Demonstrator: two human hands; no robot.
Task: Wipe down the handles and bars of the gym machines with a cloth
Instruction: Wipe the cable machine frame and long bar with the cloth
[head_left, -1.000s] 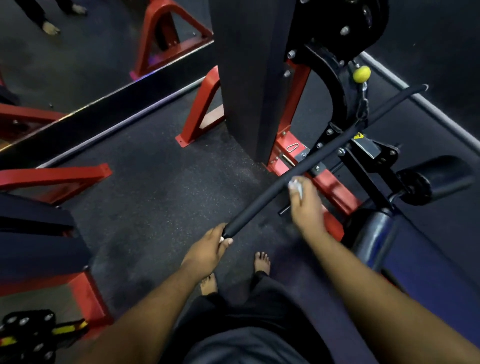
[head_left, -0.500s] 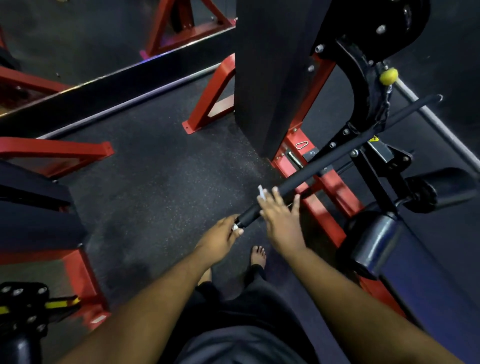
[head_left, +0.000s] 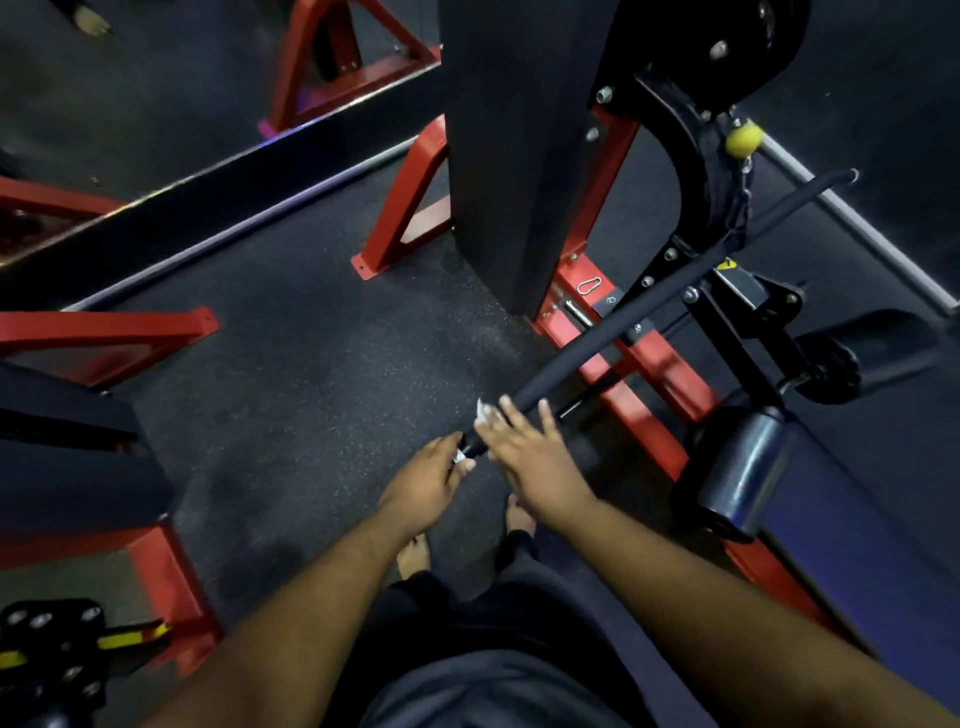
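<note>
A long black pull-down bar runs diagonally from the lower middle up to the right, hanging by a chain from the machine. My left hand pinches the bar's near end cap. My right hand lies over the bar just beyond it, fingers spread, pressing a small white cloth against the grip; only a corner of the cloth shows past my fingers.
The machine's black weight-stack column and red base frame stand ahead. A padded roller and dark seat sit to the right. Red frames of other machines are on the left. Speckled black rubber floor lies between; my bare feet are below.
My right hand with the cloth has slid down the bar from mid-grip toward the near end, stopping close to my left hand. The left hand has kept its hold on the bar's end.
</note>
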